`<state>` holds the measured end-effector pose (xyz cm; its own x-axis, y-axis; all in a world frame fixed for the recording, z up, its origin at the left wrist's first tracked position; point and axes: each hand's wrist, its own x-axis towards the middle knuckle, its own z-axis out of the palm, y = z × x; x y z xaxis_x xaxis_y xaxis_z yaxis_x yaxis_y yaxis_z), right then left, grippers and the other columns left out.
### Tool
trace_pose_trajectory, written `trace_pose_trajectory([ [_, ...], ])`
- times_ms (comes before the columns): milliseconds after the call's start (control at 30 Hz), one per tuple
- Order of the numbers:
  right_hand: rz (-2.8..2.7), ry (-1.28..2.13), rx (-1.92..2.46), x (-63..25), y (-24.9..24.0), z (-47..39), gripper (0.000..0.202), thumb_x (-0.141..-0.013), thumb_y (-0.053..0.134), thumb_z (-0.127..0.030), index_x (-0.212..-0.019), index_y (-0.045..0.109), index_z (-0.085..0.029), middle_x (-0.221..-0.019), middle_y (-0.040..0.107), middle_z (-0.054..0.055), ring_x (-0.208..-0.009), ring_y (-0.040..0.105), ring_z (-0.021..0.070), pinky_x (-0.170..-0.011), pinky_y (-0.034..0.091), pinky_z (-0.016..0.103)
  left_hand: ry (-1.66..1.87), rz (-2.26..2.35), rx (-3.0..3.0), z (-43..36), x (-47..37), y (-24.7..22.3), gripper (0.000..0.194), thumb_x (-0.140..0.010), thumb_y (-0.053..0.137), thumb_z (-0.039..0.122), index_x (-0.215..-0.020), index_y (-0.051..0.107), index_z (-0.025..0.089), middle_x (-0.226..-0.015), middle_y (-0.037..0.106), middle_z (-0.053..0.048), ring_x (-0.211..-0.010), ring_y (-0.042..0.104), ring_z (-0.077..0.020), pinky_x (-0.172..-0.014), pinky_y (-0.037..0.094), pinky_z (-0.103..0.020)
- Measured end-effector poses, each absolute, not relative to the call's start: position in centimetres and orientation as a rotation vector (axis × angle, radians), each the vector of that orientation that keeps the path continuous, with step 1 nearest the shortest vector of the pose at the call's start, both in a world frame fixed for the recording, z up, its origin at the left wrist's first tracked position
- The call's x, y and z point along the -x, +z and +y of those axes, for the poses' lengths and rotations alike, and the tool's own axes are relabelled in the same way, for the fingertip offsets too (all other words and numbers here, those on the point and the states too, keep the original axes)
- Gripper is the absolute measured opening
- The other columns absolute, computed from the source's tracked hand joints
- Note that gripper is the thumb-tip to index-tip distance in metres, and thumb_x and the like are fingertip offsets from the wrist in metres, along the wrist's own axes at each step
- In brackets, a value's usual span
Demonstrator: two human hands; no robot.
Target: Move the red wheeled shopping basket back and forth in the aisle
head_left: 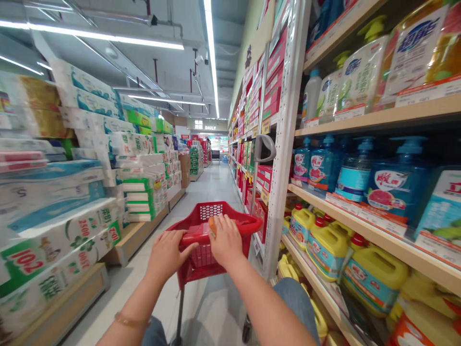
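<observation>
Two bare hands rest on the handle (196,237) of a red shopping cart (203,255) in a supermarket aisle. The left hand (169,249) is partly closed, its fingers curled over the bar with the thumb reaching inward; the right hand (226,240) lies palm down farther along, fingers loosely bent, beside a small orange patch that cannot be identified, and whether it truly grips is hard to tell. The cart stands just ahead of the person, between toilet-paper packs (77,240) on the left and, on the right, shelves of blue pump bottles (318,166) and yellow detergent jugs (372,276). The trip along the aisle looks partway done: the hands are in place, and a long stretch of floor lies between the cart and the distant "DAILY" sign (210,128). What the basket carries, if anything, cannot be told.
</observation>
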<state>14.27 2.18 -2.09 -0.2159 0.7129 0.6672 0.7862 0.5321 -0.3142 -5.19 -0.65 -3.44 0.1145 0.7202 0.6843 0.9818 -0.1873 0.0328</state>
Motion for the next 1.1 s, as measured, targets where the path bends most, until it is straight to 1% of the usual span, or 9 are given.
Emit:
trace_pose_trajectory([
  [167,-1.846,-0.12,1.453,-16.5,-1.6,3.9,0.05,-0.094,0.042,-0.034,-0.136,0.049,-0.008,-0.142,0.046,0.019,-0.135,0.036,0.0307,-0.112,0.023,0.048,-0.813,-1.72,1.886,-0.1,4.5,-3.3,0.049,-0.08,0.051,0.061,-0.1,0.064,0.019,-0.098,0.07,-0.012,-0.097,0.06,-0.0316,-0.09,0.037,-0.045],
  [267,-1.908,-0.147,1.363,-14.2,-1.4,3.3,0.05,-0.091,0.048,-0.035,-0.134,0.05,-0.009,-0.142,0.047,0.017,-0.135,0.035,0.0299,-0.113,0.021,0.046,-0.801,-1.724,1.896,0.1,3.0,-3.1,0.045,-0.08,0.052,0.059,-0.093,0.066,0.019,-0.089,0.071,-0.011,-0.091,0.062,-0.0304,-0.086,0.037,-0.044],
  [367,-1.996,-0.126,1.214,-12.4,-1.3,2.5,0.049,-0.092,0.047,-0.04,-0.134,0.051,-0.014,-0.14,0.049,0.013,-0.134,0.038,0.0258,-0.113,0.022,0.042,-0.801,-1.704,1.915,0.0,2.8,-2.8,0.041,-0.079,0.054,0.058,-0.088,0.067,0.02,-0.082,0.072,-0.009,-0.084,0.063,-0.0285,-0.082,0.038,-0.042],
  [467,-2.008,-0.098,1.214,-13.6,-1.0,3.4,0.048,-0.094,0.043,-0.041,-0.133,0.052,-0.015,-0.14,0.05,0.012,-0.132,0.04,0.0242,-0.112,0.025,0.04,-0.816,-1.653,1.971,-0.4,3.9,-2.6,0.043,-0.081,0.051,0.059,-0.091,0.068,0.021,-0.085,0.073,-0.009,-0.084,0.064,-0.0266,-0.081,0.039,-0.04],
  [600,-1.897,-0.046,1.484,-16.9,-0.3,5.8,0.047,-0.096,0.039,-0.038,-0.128,0.056,-0.01,-0.133,0.055,0.018,-0.127,0.046,0.0268,-0.108,0.03,0.043,-0.834,-1.668,1.95,-1.0,4.8,-2.6,0.048,-0.082,0.05,0.062,-0.096,0.068,0.02,-0.091,0.073,-0.009,-0.088,0.064,-0.0274,-0.084,0.04,-0.039],
  [667,-1.881,-0.048,1.533,-17.1,-0.1,6.1,0.046,-0.096,0.04,-0.038,-0.128,0.056,-0.009,-0.133,0.055,0.018,-0.128,0.045,0.0281,-0.108,0.029,0.044,-0.827,-1.701,1.916,-1.1,4.2,-2.7,0.048,-0.082,0.05,0.062,-0.095,0.068,0.02,-0.09,0.073,-0.009,-0.088,0.063,-0.0282,-0.084,0.039,-0.041],
  [833,-2.06,-0.108,1.242,-13.5,-0.5,3.4,0.047,-0.094,0.044,-0.042,-0.133,0.051,-0.016,-0.141,0.049,0.012,-0.133,0.038,0.0243,-0.113,0.022,0.042,-0.832,-1.707,1.917,-1.1,2.8,-2.8,0.04,-0.084,0.052,0.056,-0.094,0.069,0.021,-0.088,0.073,-0.007,-0.086,0.063,-0.0273,-0.079,0.038,-0.04],
  [933,-2.109,-0.109,1.144,-13.4,-0.7,2.4,0.045,-0.096,0.039,-0.044,-0.132,0.052,-0.02,-0.14,0.05,0.008,-0.132,0.04,0.0225,-0.112,0.024,0.041,-0.875,-1.586,2.108,-1.3,3.8,-2.9,0.039,-0.083,0.055,0.056,-0.098,0.068,0.022,-0.087,0.073,-0.006,-0.082,0.063,-0.0233,-0.078,0.04,-0.037],
  [1100,-1.962,-0.089,1.404,-17.9,-0.1,4.5,0.046,-0.097,0.037,-0.04,-0.129,0.056,-0.014,-0.137,0.053,0.012,-0.13,0.043,0.0245,-0.11,0.028,0.041,-1.042,-1.521,2.282,-2.0,5.2,-3.3,0.04,-0.082,0.056,0.058,-0.083,0.061,0.019,-0.084,0.067,-0.005,-0.08,0.059,-0.0201,-0.074,0.043,-0.032],
])
